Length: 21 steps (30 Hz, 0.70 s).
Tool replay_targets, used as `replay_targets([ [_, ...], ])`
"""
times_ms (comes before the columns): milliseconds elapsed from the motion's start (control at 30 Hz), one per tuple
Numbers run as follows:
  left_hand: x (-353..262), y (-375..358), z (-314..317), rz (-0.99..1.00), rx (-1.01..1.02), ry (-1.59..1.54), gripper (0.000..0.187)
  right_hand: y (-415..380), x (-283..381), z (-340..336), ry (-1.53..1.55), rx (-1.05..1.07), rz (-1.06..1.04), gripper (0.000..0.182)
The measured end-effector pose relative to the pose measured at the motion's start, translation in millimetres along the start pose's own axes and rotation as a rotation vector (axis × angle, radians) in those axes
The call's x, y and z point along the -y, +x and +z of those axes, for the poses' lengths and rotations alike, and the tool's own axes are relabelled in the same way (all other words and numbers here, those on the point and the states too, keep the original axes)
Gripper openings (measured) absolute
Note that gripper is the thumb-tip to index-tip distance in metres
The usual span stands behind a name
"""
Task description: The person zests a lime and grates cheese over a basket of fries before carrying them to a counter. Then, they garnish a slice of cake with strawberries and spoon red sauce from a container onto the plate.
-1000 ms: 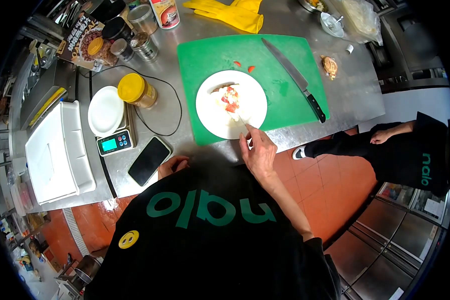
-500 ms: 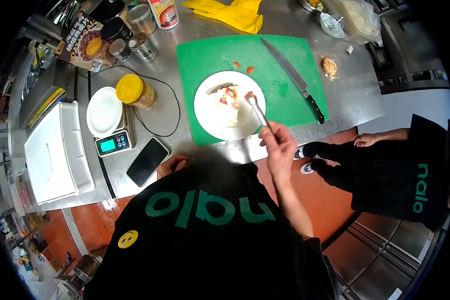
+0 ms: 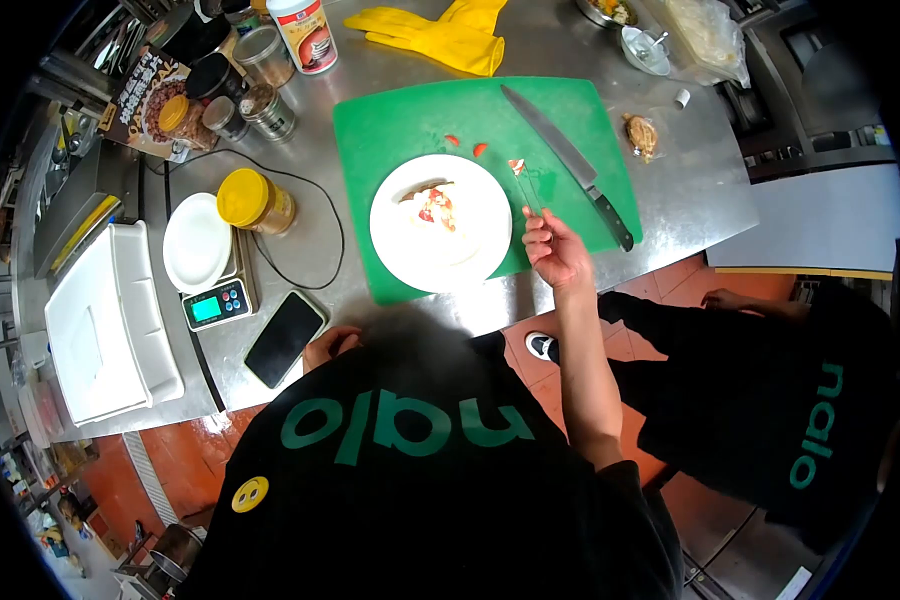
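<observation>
Raised over the green cutting board (image 3: 370,130), my right hand (image 3: 558,252) grips a slim metal eating utensil (image 3: 528,192) with a bit of red-and-white food (image 3: 517,166) at its tip. Left of that hand, a white plate (image 3: 395,250) holds a wedge of food (image 3: 436,208) with a pale, creamy surface and red pieces. My left hand (image 3: 332,346) rests loosely at the counter's front edge beside a phone (image 3: 285,340), partly hidden by my dark clothing, with nothing visible in it. Small red scraps (image 3: 479,150) lie on the board, and a knife (image 3: 570,160) slants along its right side.
A digital scale (image 3: 217,303) carries white plates (image 3: 197,243). Nearby are a yellow-lidded jar (image 3: 255,200), a black cord (image 3: 342,235) and a white bin (image 3: 95,340). Yellow gloves (image 3: 440,35) lie behind the board. A person in black (image 3: 770,400) stands to the right.
My right hand has lifted the utensil off the plate, to the right, with a bit of food on its tip. The other person has shifted; my left hand stays put.
</observation>
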<state>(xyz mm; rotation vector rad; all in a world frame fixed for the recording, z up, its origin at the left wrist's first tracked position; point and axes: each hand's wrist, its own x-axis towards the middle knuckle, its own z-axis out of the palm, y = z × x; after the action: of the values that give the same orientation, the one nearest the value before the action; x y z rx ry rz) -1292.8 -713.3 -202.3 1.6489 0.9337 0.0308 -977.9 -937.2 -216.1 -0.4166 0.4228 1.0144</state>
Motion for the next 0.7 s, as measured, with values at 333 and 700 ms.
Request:
replay_targets([
  [333,4.7,1.2,0.4,0.01,0.01,-0.006,0.016,26.8,20.0,-22.6,0.183,-0.149,0.122,0.032],
  [700,0.1,-0.8,2.9,-0.055,0.002,-0.102,0.018,-85.7,-77.4,68.5,-1.416,-0.361,-0.696,0.02],
])
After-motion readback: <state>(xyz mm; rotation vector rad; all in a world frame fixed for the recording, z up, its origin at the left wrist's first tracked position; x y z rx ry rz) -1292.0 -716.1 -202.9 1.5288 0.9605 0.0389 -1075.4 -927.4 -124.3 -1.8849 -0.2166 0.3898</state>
